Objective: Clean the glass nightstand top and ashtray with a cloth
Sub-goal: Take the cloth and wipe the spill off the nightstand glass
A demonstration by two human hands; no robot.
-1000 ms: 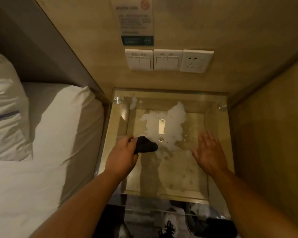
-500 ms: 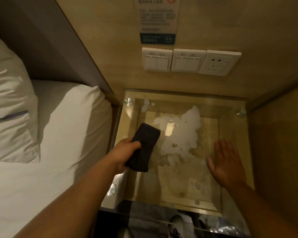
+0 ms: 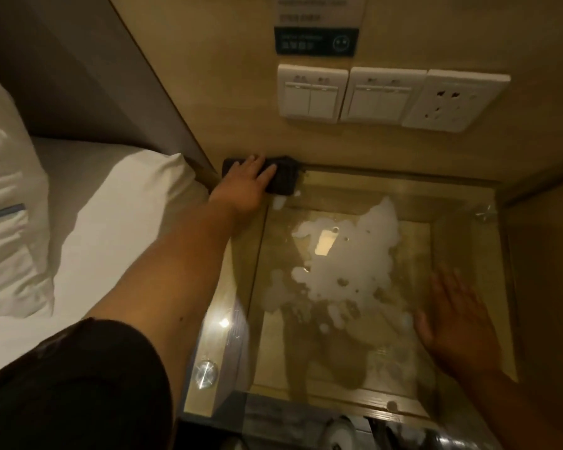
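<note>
Cloth (image 3: 281,180): dark, soft, limp; upper centre, pressed flat under left hand (image 3: 246,186), fingers straight. Right hand (image 3: 455,319) open on glass top (image 3: 462,228), likely slippery, fragile.

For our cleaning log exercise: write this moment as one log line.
left hand presses dark cloth at glass top back-left corner | right hand flat on glass | white foam unwiped at centre

Head-worn camera looks steeply down, close over the glass nightstand top (image 3: 462,203).

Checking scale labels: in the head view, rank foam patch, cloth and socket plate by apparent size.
1. Foam patch, clearly largest.
2-3. Socket plate and cloth look alike; the left hand hides part of the cloth, so unranked.
</note>
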